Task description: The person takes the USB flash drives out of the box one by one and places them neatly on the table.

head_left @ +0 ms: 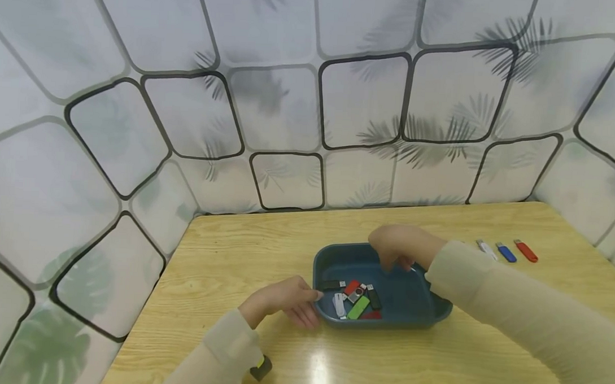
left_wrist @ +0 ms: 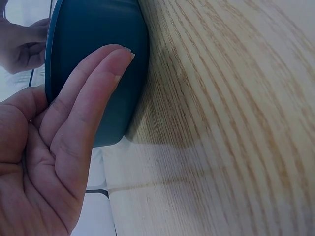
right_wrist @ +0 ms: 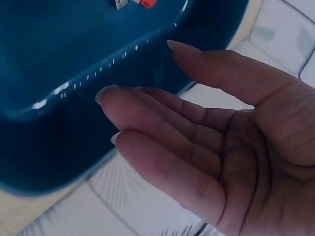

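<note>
A dark blue plastic basin (head_left: 405,303) stands on the table. My left hand (head_left: 293,301) holds its left end, thumb at the rim and fingers along the outer wall, as the left wrist view also shows. Toward the basin's left side lie several USB sticks, among them a green one (head_left: 358,308), a white one (head_left: 340,304), a red one (head_left: 352,287) and a black one (head_left: 328,285). Over the far rim hangs my right hand (head_left: 399,246); in the right wrist view its loosely bent fingers (right_wrist: 162,169) and thumb stand apart with nothing between them.
Right of the basin, a white USB stick (head_left: 487,250), a blue one (head_left: 506,252) and a red one (head_left: 526,250) lie in a row on the wooden table (head_left: 244,246). A patterned wall covering (head_left: 285,112) rises behind the table's far edge.
</note>
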`<control>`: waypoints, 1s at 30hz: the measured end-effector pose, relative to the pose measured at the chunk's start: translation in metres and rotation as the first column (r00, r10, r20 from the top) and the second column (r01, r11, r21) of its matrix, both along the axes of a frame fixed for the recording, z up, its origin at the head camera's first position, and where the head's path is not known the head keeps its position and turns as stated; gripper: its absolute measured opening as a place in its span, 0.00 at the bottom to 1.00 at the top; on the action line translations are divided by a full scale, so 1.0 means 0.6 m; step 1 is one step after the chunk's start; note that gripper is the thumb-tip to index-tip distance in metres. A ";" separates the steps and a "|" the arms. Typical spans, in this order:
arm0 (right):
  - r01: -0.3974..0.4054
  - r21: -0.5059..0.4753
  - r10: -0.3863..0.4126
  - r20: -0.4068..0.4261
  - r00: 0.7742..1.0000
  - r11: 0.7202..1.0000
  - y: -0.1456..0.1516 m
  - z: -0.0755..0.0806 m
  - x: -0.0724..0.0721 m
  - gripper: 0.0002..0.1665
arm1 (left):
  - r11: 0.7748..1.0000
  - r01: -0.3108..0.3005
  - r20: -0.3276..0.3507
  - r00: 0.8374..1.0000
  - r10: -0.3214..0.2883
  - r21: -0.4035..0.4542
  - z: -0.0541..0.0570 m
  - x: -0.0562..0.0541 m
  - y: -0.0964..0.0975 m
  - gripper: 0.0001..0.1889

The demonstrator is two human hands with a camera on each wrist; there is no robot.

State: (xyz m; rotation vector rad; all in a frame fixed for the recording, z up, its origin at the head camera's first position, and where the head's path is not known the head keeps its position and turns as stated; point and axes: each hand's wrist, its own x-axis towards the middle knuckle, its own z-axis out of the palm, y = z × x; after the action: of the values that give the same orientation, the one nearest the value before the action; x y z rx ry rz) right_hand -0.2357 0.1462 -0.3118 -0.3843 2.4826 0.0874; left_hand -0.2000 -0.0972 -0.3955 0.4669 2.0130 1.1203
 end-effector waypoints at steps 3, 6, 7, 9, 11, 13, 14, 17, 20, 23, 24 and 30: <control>0.027 0.000 -0.027 0.024 0.999 1.000 -0.012 -0.015 0.001 0.11 | 1.000 -0.006 0.005 1.000 0.006 -0.003 -0.001 0.001 0.002 0.20; 0.048 0.000 -0.048 0.047 0.998 0.999 -0.022 -0.030 0.001 0.17 | 1.000 -0.011 0.007 1.000 0.011 -0.005 -0.001 0.001 0.003 0.20; 0.054 -0.004 -0.053 0.051 0.997 0.999 -0.024 -0.034 0.001 0.18 | 1.000 -0.010 0.008 1.000 0.010 -0.007 -0.001 0.001 0.003 0.20; 0.057 -0.007 -0.056 0.054 0.997 0.998 -0.028 -0.041 0.001 0.19 | 1.000 -0.011 0.006 1.000 0.011 -0.007 -0.002 0.001 0.004 0.20; 0.051 -0.012 -0.050 0.051 0.997 0.999 -0.029 -0.047 0.001 0.22 | 1.000 -0.009 0.006 1.000 0.009 -0.008 -0.002 0.000 0.004 0.21; 0.042 -0.005 -0.042 0.054 0.998 0.999 -0.031 -0.052 0.001 0.24 | 1.000 -0.008 0.005 1.000 0.008 -0.007 -0.002 0.000 0.003 0.20; 0.040 -0.002 -0.040 0.055 0.998 0.999 -0.031 -0.054 0.000 0.24 | 1.000 -0.008 0.005 1.000 0.008 -0.007 -0.002 0.000 0.002 0.20; 0.051 0.006 -0.051 0.081 0.995 0.999 -0.034 -0.064 -0.003 0.29 | 1.000 -0.007 0.008 1.000 0.007 -0.003 -0.002 0.001 0.001 0.20; 0.078 0.001 -0.078 0.108 0.991 0.997 -0.037 -0.074 -0.006 0.39 | 1.000 -0.007 0.009 1.000 0.007 0.002 -0.004 0.000 0.000 0.20; 0.114 -0.022 -0.111 0.125 0.986 0.993 -0.039 -0.086 -0.005 0.51 | 1.000 -0.007 0.011 1.000 0.007 0.009 -0.005 0.000 0.000 0.20; 0.122 -0.029 -0.118 0.128 0.985 0.992 -0.039 -0.090 -0.004 0.53 | 1.000 -0.008 0.011 1.000 0.008 0.010 -0.005 0.001 0.000 0.20; 0.145 -0.064 -0.140 0.078 0.987 0.987 -0.043 -0.104 0.000 0.50 | 1.000 -0.011 0.011 1.000 0.010 0.017 -0.007 0.000 0.000 0.20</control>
State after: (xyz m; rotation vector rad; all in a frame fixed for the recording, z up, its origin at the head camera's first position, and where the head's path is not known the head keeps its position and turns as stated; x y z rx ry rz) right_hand -0.2356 0.1203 -0.3745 -0.2329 2.4369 -0.0707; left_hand -0.2001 -0.0974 -0.3998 0.4582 2.0001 1.1447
